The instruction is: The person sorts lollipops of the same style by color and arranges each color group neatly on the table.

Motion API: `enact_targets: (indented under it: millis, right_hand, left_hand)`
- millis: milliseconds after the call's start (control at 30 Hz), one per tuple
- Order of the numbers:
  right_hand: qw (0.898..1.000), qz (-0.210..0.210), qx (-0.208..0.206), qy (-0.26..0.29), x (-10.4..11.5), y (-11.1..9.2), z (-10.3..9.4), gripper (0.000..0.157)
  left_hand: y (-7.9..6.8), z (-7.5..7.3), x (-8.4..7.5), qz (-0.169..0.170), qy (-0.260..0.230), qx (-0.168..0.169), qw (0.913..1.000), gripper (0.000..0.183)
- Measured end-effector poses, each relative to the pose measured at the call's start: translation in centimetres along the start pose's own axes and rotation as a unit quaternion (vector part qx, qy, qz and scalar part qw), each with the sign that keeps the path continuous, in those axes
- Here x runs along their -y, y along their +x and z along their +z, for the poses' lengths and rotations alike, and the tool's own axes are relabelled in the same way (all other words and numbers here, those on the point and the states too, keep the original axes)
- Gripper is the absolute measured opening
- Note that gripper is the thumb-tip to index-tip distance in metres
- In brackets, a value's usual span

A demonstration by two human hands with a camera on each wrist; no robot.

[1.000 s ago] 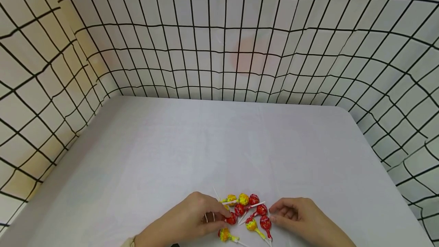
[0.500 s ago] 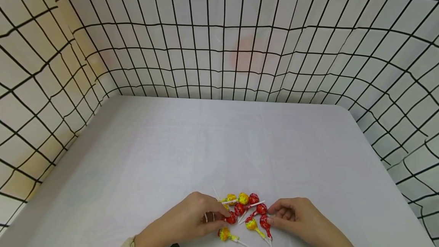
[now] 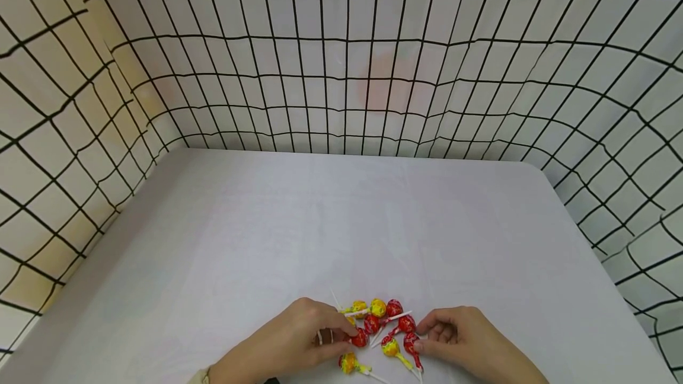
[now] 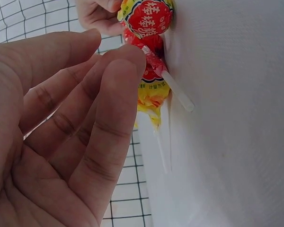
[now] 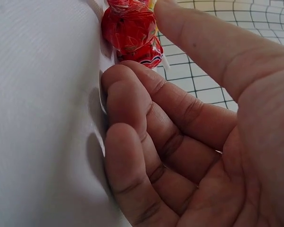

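In the head view, several lollipops in red and yellow wrappers lie clustered near the front of the table, between the two hands. My left hand (image 3: 315,333) is at the left side, its fingertips against a red lollipop (image 3: 360,338); the left wrist view has its thumb and fingers apart, with nothing pinched. My right hand (image 3: 459,336) is at the right side, fingers loosely bent. Its thumb touches a red lollipop (image 3: 411,344), and its index fingertip is by another red lollipop (image 3: 407,324). A yellow lollipop (image 3: 348,363) lies below the left hand.
White cloth covers the table (image 3: 341,224). Black wire grid (image 3: 347,79) stands along the far side and both flanks, with pale fabric behind it. A yellow lollipop (image 3: 378,307) lies at the far side of the cluster.
My right hand has shifted slightly left, and its thumb has come against the red lollipop. The left hand and the cluster look nearly unchanged.
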State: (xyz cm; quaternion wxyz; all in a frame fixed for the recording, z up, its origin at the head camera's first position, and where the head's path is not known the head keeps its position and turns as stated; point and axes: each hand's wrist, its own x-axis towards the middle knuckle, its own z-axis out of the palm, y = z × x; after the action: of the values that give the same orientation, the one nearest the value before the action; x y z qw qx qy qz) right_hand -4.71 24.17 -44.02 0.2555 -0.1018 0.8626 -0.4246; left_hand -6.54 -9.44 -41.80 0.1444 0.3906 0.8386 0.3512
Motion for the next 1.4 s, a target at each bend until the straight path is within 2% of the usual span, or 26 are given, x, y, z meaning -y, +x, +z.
enact_targets:
  millis: [167,300,533,933,1200,1400]
  right_hand:
    - [1.000,0.017,-0.003,0.001,0.1,0.1,0.1,0.023]
    - [1.000,0.010,-0.006,0.006,0.2,0.1,0.1,0.022]
    - [1.000,-0.016,-0.006,0.008,0.2,0.1,0.0,0.021]
    - [1.000,-0.015,-0.006,0.009,0.3,0.1,0.1,0.020]
    - [1.000,-0.024,-0.005,0.013,0.1,-0.1,0.3,0.020]
    - [1.000,-0.027,-0.006,0.013,0.1,0.0,0.3,0.019]
  left_hand:
    - [0.0,0.0,0.0,0.003,0.005,-0.002,1.0000,0.017]
    - [0.1,0.1,0.0,0.015,0.017,-0.008,0.9997,0.015]
    - [0.3,0.4,0.0,0.041,0.059,-0.027,0.9971,0.012]
    - [0.4,1.3,0.4,0.064,0.139,-0.054,0.9868,0.017]
    - [0.3,1.5,0.5,0.058,0.163,-0.050,0.9836,0.019]
    - [0.4,1.6,0.6,0.060,0.163,-0.053,0.9833,0.017]
